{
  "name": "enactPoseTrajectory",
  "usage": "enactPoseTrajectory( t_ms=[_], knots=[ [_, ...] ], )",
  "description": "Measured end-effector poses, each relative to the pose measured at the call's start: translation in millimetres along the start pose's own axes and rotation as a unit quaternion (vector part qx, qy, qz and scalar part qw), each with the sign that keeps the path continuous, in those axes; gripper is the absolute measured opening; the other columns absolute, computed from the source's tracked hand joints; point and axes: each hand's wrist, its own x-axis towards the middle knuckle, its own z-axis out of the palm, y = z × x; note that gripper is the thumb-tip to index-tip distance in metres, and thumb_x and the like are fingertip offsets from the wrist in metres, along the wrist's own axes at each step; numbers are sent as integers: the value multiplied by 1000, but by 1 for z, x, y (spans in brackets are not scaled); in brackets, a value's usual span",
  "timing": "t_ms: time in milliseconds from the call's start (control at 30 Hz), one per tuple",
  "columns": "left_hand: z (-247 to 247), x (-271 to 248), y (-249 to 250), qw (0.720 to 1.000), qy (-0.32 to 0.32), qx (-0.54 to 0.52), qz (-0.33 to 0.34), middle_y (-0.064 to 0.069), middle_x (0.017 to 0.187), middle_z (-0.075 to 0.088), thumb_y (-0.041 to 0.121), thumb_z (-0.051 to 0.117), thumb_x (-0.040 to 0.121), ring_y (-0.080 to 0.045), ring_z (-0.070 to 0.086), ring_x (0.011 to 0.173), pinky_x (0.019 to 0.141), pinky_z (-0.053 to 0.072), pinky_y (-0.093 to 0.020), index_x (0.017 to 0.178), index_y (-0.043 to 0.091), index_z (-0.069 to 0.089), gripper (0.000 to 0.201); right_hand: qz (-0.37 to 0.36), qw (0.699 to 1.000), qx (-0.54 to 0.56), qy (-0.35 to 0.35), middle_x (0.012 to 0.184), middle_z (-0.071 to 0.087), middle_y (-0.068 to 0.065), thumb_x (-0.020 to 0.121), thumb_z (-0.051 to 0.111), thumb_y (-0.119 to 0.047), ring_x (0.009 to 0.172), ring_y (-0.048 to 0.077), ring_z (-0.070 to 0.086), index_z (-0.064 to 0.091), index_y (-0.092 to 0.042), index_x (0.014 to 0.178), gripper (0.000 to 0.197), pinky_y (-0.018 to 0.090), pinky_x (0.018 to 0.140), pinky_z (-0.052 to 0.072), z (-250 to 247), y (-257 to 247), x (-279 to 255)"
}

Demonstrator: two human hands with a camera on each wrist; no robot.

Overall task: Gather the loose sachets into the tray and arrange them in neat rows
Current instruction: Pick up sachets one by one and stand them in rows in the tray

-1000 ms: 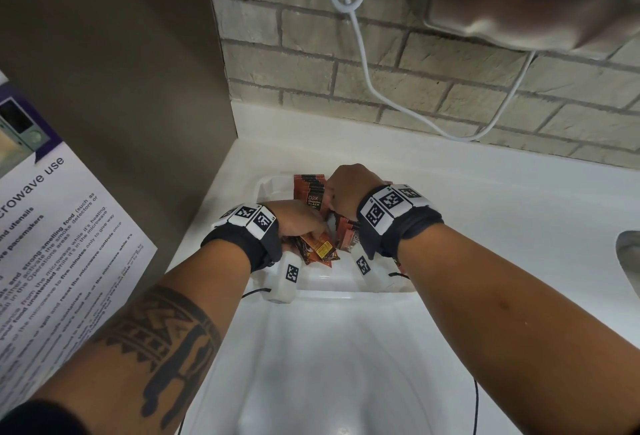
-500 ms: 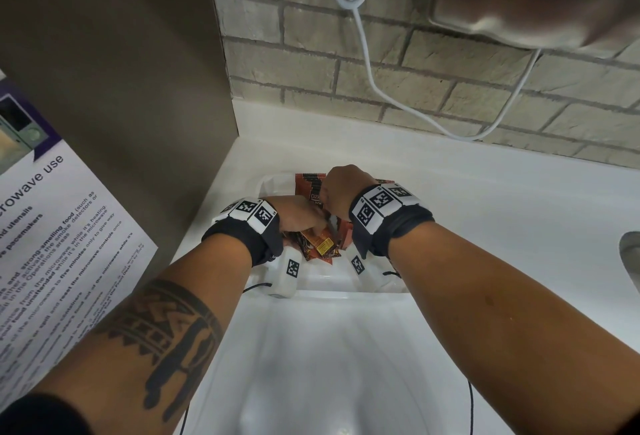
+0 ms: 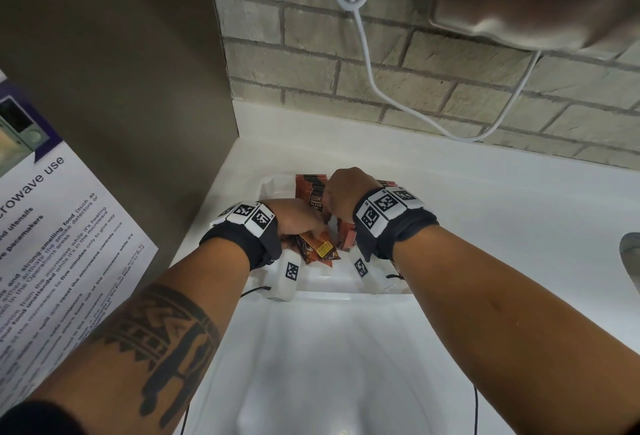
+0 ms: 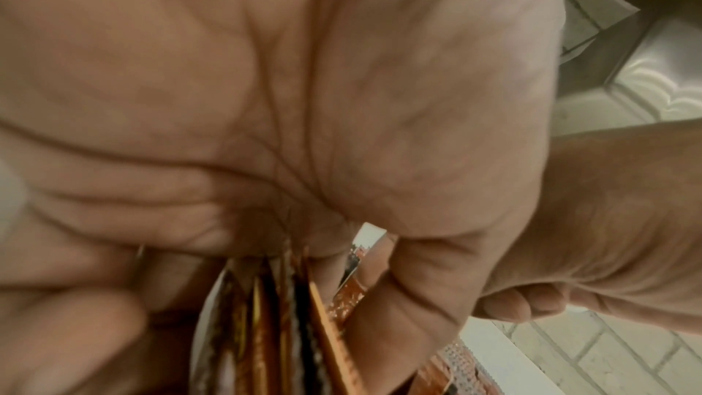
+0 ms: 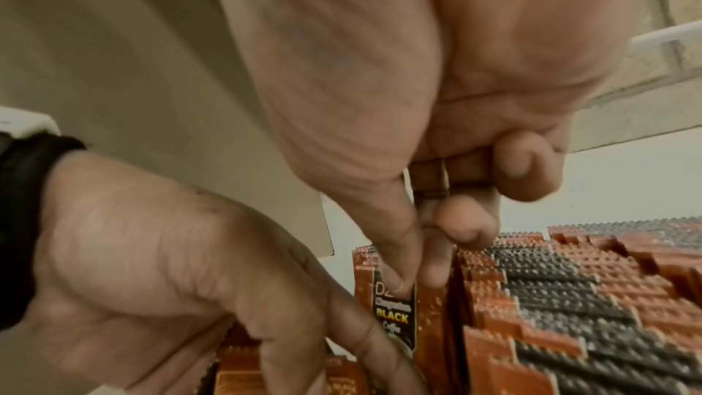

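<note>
Sachets (image 3: 313,194) sit in white tray (image 3: 273,183) on the counter (image 3: 485,213), orange-brown, marked "D2X", "BLACK", "Coffee". Right hand (image 3: 346,192) pinches one upright among packed rows (image 5: 570,296). Left hand (image 3: 294,221) clutches a loose bundle (image 4: 273,326) at tray's near side. Left poster (image 3: 62,220) reads "microwave use".

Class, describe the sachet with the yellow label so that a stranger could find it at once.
Start at the white tray below the brick wall. At its near edge, by the left hand, lies a loose orange sachet. Unlike the upright rows behind, it lies flat and bears a yellow label.
</note>
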Motion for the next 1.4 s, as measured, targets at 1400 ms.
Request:
enactPoseTrajectory(
  t_ms=[1400],
  knots=[
    [-2,3,-3,1000,15,11,-6,-8,87,66,11,59,91,-20,64,66,41,44,-16,127,12,64,36,-13,1000,-25,1,74,52,-1,97,55,-14,60,12,44,68,-6,109,19,25,58,36,-5,-3,1]
  ],
)
